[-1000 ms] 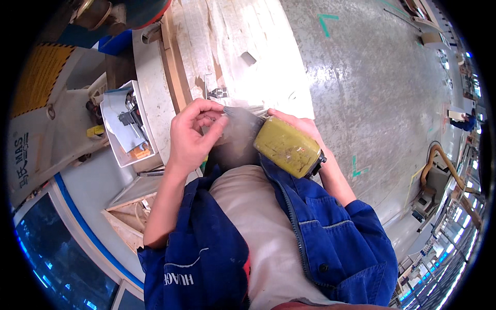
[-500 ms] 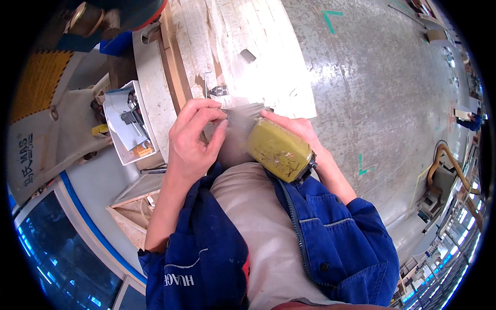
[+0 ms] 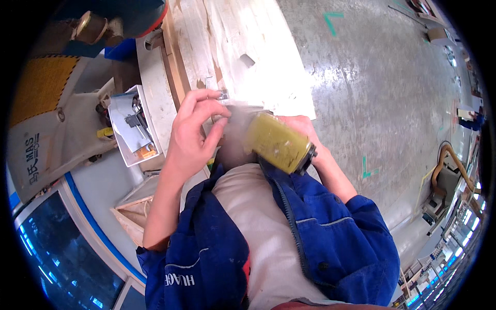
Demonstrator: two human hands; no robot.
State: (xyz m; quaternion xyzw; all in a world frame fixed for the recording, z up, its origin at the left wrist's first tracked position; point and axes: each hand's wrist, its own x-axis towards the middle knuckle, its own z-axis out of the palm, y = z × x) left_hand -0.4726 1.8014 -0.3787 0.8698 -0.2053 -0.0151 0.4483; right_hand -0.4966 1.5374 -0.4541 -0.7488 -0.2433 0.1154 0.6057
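Observation:
My right hand (image 3: 302,129) is closed round the far side of a boxy olive-green housing (image 3: 281,145) with a black fitting at its lower right end. Its fingers are mostly hidden behind that scuffed housing, which looks like a tool's body. My left hand (image 3: 194,121) is curled, with thumb and fingertips brought close together. Between the two hands lies a grey, smeared patch (image 3: 238,132); what it is cannot be made out. Whatever the left fingertips grip is lost in this blur. A small metal piece (image 3: 223,95) shows just beyond the left fingertips.
A pale worktop (image 3: 274,57) extends ahead, with a small grey block (image 3: 247,60) on it. To the left stands a white bin (image 3: 129,155) of tools and papers. A wooden box (image 3: 135,204) is below it. Grey floor (image 3: 351,93) with green corner marks lies right.
The olive-green housing has shifted slightly and looks more blurred. My left hand has risen a little and covers more of the metal piece. The view has moved slightly.

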